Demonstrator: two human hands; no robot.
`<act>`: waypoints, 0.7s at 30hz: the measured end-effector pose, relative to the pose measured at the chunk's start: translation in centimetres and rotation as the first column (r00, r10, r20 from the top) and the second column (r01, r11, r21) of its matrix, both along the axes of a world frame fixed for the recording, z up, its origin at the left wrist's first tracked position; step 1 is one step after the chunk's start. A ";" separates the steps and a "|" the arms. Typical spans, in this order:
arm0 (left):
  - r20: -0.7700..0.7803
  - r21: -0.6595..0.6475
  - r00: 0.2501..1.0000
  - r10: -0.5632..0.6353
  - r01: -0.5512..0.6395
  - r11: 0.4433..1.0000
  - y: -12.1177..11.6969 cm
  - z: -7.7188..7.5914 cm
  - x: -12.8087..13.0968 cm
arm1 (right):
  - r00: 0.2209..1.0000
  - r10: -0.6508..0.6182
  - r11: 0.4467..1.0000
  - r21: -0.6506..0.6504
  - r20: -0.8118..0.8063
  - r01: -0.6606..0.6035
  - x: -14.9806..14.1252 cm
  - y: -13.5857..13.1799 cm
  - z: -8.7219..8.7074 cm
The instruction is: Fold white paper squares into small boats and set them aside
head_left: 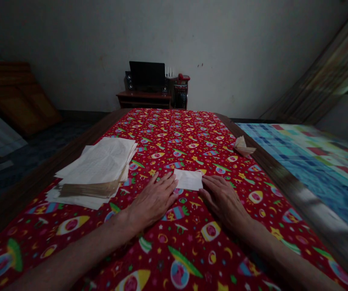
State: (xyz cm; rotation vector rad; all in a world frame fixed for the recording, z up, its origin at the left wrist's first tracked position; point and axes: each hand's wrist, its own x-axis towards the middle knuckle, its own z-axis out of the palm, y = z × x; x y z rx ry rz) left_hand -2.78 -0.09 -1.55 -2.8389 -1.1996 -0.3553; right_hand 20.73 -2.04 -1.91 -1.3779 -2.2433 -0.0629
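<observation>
A small white folded paper [188,180] lies flat on the red patterned cloth, between my two hands. My left hand [157,198] rests palm down at its left edge, fingers stretched out and touching the paper. On the other side, my right hand [222,198] lies with its fingers extended against the right edge. Neither hand grips anything. To the left sits a stack of paper sheets [101,161], loosely piled with uneven edges. A folded paper piece [244,146] stands near the cloth's right edge.
The red cloth [180,242] covers a long table with a dark wooden border [301,194]. Beyond it, a monitor [147,74] stands on a small desk [143,98] by the wall. A bed with a blue checked cover [298,173] is at the right, a wooden cabinet [16,99] at the left.
</observation>
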 end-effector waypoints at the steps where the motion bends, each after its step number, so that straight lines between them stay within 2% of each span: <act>1: 0.020 0.000 1.000 -0.007 0.007 1.000 0.0 -0.1 0.0 | 1.000 -0.021 1.000 0.008 -0.011 0.021 0.0 0.1 -0.1; 5: 0.134 0.032 0.990 -0.036 0.032 0.999 0.3 -0.7 -0.3 | 0.993 -0.111 0.994 -0.027 -0.040 0.110 0.3 0.7 -0.9; 11: 0.220 0.075 0.973 -0.074 0.059 0.995 0.6 -1.4 -0.6 | 0.977 -0.171 0.984 -0.082 -0.124 0.161 0.6 1.5 -2.2; 16: 0.245 0.080 0.966 -0.087 0.070 0.994 0.7 -1.5 -0.6 | 0.978 -0.188 0.981 -0.058 -0.085 0.184 0.0 1.3 -1.9; 21: 0.263 0.072 0.960 -0.100 0.084 0.994 0.8 -1.5 -0.6 | 0.978 -0.168 0.982 -0.109 -0.125 0.155 -0.3 1.2 -1.5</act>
